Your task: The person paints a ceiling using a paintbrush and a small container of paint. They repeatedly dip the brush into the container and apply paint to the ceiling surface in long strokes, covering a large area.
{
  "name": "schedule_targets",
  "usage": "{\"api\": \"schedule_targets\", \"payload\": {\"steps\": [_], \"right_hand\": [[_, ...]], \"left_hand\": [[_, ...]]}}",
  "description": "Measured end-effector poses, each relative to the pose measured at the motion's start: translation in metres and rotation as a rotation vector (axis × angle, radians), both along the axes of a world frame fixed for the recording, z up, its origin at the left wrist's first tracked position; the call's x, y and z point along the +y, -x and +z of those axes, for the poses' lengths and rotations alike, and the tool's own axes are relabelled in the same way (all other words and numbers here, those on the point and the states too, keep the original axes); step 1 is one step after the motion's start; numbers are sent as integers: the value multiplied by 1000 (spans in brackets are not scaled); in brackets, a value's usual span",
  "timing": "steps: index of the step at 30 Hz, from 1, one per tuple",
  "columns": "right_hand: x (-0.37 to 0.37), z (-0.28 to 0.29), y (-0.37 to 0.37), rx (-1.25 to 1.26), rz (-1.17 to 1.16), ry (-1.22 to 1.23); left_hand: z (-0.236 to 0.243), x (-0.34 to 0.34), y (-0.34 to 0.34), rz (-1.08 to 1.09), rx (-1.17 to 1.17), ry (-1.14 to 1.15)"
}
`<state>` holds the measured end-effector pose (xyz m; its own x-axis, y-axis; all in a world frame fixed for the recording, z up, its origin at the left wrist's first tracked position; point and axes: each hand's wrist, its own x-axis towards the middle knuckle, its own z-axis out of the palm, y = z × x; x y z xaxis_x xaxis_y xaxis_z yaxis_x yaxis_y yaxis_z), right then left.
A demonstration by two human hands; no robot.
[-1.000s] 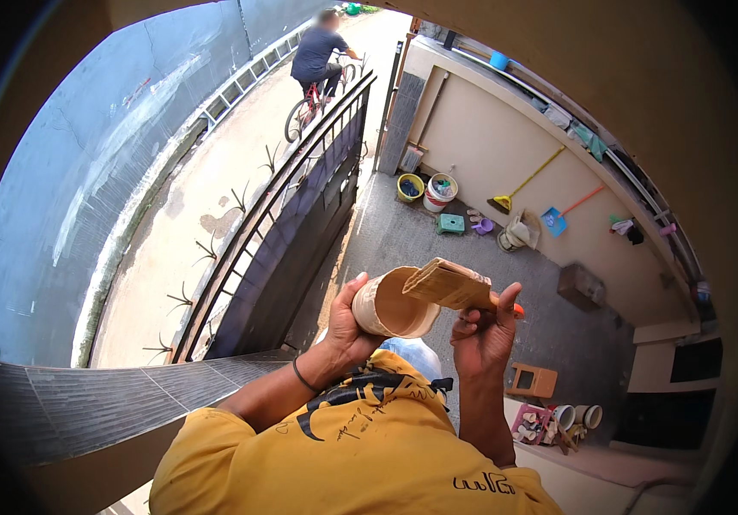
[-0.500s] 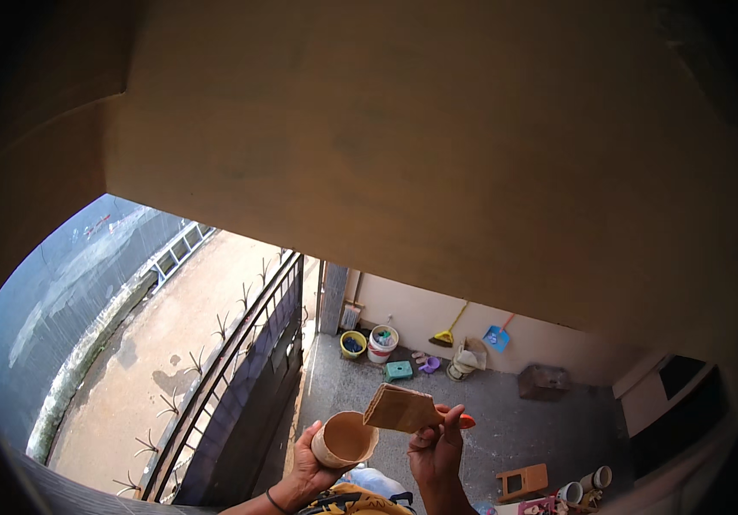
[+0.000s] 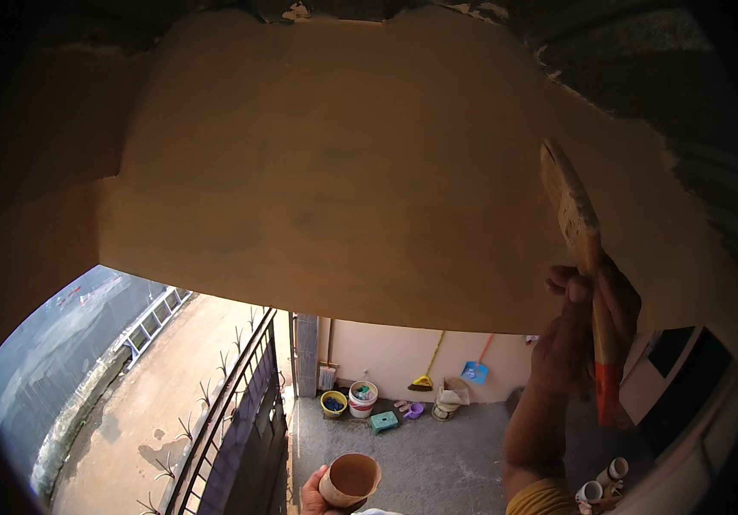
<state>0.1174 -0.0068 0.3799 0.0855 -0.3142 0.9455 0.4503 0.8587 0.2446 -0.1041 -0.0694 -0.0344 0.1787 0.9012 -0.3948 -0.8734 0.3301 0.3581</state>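
Observation:
Raised at the right, my right hand (image 3: 588, 322) is closed around the wooden handle of a wide paintbrush (image 3: 590, 243). The handle's red end hangs below the hand, and the paint-caked bristles point upward against the tan wall (image 3: 343, 180). Whether the bristle tip touches the wall, I cannot tell. Low in the middle, my left hand (image 3: 314, 495) grips the side of a paint cup (image 3: 351, 478). The cup's inside is tan-brown, and its mouth faces up. The lower part of that hand is cut off by the picture's edge.
A black gate (image 3: 230, 412) with spikes stands at the left beside a lane with a ladder (image 3: 156, 323). Far below on the grey floor are a yellow bucket (image 3: 334, 404), a white bucket (image 3: 363, 398), a green stool (image 3: 383, 421), a broom (image 3: 422, 383) and a blue dustpan (image 3: 474, 372).
My right hand has lifted the paintbrush from beside the cup up and right to the wall, bristles turned upward. The cup in my left hand now sits lower in view. The view has tilted up.

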Motion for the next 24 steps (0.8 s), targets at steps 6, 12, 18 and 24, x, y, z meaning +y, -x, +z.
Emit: {"api": "schedule_targets", "payload": {"steps": [6, 12, 18, 24], "right_hand": [[1, 107, 6, -250, -637, -526], [52, 130, 55, -226, -590, -521], [73, 156, 67, -171, -627, -623], [81, 153, 79, -172, -713, -605]], "left_hand": [[3, 14, -17, -123, -20, -28], [-1, 7, -5, 0, -38, -20], [-3, 8, -4, -2, -50, -23], [-5, 8, 1, 3, -62, -23]]}}
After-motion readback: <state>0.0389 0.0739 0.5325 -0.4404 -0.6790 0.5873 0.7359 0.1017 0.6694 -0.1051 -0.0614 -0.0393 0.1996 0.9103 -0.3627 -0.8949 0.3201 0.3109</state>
